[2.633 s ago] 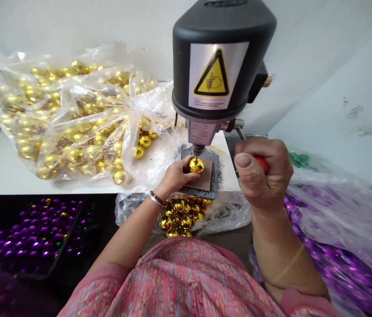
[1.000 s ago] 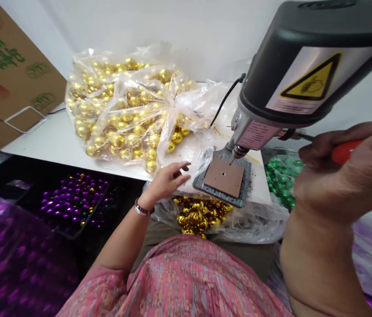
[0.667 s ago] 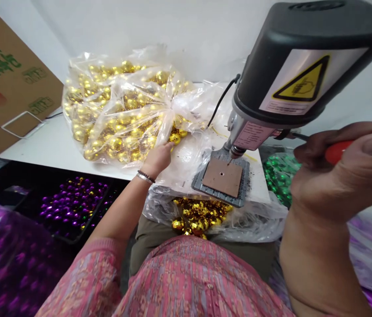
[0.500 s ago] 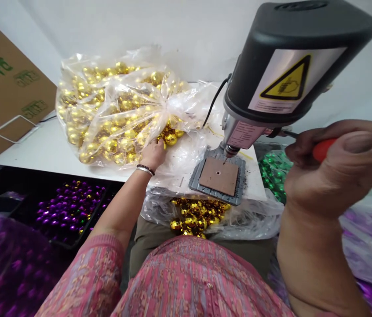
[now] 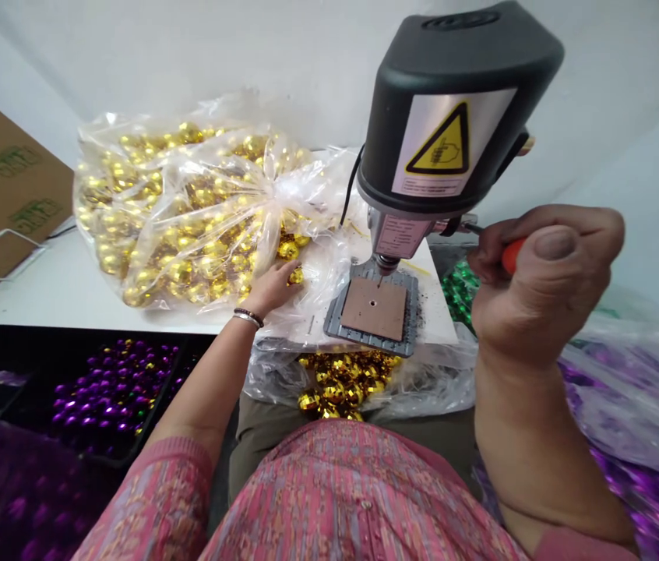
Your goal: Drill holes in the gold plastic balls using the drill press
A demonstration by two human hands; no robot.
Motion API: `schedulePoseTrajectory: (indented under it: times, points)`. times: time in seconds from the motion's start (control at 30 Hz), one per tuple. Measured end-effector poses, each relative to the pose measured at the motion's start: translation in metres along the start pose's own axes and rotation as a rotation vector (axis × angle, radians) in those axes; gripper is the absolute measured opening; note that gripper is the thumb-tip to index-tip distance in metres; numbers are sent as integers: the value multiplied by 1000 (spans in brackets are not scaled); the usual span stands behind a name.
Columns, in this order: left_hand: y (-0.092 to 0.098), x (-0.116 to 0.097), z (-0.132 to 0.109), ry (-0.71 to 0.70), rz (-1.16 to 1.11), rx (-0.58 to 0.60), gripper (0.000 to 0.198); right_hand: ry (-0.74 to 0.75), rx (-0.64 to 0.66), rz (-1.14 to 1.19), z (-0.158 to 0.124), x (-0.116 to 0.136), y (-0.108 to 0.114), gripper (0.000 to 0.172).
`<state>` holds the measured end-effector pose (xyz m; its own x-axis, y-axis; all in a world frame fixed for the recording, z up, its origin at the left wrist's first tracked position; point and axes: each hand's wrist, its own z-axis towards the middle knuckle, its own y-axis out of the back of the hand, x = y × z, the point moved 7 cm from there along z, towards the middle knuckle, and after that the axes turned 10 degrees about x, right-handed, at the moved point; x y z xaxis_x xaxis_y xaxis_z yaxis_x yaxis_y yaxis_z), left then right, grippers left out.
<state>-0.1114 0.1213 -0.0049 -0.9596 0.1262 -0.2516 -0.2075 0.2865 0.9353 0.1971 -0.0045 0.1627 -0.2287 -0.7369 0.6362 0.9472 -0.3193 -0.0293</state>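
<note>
Gold balls [image 5: 288,250] lie at the neck of a big clear bag [image 5: 280,187] on the white table [image 5: 43,290]. Taking the brown board [image 5: 373,318] under the drill [image 5: 463,78] as the middle of the clock, that bag sits at 10 o'clock. Your left hand [image 5: 274,288] is just past 9, beside the bag's neck, with its fingertips at the nearest ball [image 5: 295,276]; part of the fingers is hidden, so I can't tell whether you have gripped that ball or are only touching it. Your right hand [image 5: 545,288] is clenched round the drill's red handle [image 5: 513,255], between 2 and 3.

The drill's black housing leans at 1 o'clock, and its bit [image 5: 379,281] points down over the board, which has a small hole [image 5: 372,303] and lies on a grey base [image 5: 412,309]. At 7, more gold balls gather in open plastic [image 5: 431,393] by your lap. A black tray [image 5: 157,414] of purple balls [image 5: 107,382] is between 8 and 9, and a cardboard box [image 5: 14,187] between 9 and 10. Green balls [image 5: 459,288] show near 3.
</note>
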Motion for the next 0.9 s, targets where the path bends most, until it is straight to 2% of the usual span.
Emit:
schedulePoseTrajectory:
  times: [0.13,0.23,0.33,0.43,0.53,0.6,0.8,0.9]
  points:
    - [1,-14,-5,-5,-41,-59,65,-9,-7,-44,-2,-2,2,36]
    - [11,-29,-16,-130,-345,-105,74,1,-7,-63,-4,-1,2,36]
    - [15,-50,-31,-304,-758,-7,71,8,-19,-77,-2,2,2,38]
    - [12,-73,-46,-423,-991,160,62,4,-21,-104,8,8,0,37]
    - [-1,-88,-53,-402,-1080,288,60,-10,-8,-85,28,12,-3,37]
    - [-12,-94,-52,-351,-1124,319,64,-56,-6,-54,43,11,-5,38]
    - [-28,-110,-39,-306,-1047,267,66,-210,24,12,77,-3,-7,35]
    - [-31,-113,-30,-297,-983,198,64,-288,50,22,86,-13,-7,32]
